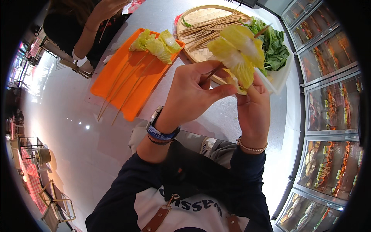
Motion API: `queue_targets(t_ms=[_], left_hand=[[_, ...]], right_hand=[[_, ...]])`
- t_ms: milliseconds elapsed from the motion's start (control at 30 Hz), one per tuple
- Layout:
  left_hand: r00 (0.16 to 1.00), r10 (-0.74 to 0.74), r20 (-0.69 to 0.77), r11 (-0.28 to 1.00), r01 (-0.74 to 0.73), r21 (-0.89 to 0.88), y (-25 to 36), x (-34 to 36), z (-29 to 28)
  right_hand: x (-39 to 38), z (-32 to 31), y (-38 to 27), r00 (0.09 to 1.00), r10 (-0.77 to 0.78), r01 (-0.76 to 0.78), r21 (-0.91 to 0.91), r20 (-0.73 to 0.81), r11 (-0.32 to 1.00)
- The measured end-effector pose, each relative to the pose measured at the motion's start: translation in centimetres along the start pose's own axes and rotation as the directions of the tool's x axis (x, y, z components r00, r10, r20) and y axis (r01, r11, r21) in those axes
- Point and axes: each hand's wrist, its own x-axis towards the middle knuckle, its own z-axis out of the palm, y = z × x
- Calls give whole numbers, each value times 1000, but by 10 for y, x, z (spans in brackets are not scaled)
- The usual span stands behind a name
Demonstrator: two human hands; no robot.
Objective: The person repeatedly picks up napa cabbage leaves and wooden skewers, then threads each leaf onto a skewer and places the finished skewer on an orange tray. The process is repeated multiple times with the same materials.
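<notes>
Yellow-white cabbage leaves (239, 50) are raised above the table between my two hands, threaded on a wooden skewer (261, 31) whose tip pokes out at the upper right. My left hand (199, 87) is closed around the skewer below the leaves, thumb and fingers pinching. At the lower edge of a leaf, my right hand (253, 102) pinches it; some of its fingers are hidden behind the leaf. To the left, an orange tray (104, 83) carries several finished-looking skewers (125, 79) with cabbage leaves (156, 45) at their far ends.
A round woven bamboo tray (197, 15) at the back holds a bundle of bare skewers (210, 28). Beside it, dark green leafy vegetables (275, 50) lie in a white container (285, 73). Another person (83, 34) sits at the far left. Glass-door fridges (332, 104) line the right.
</notes>
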Motion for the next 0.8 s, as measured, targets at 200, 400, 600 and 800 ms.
queue_targets(t_ms=[200,400,600,800], left_hand=[[995,-2,-103,997,-6,-73,-4,1,10],[993,-1,-122,981,-23,-195,-8,3,13],[993,-31,-116,988,13,-157,-9,3,9],[987,-70,-147,970,33,-240,-9,3,16]], right_hand=[[-6,4,0,999,-24,21,128,26,992],[-12,9,-2,992,-118,123,-164,42,979],[-12,8,4,988,-144,149,-120,48,982],[-11,6,7,987,-160,160,-141,7,977]])
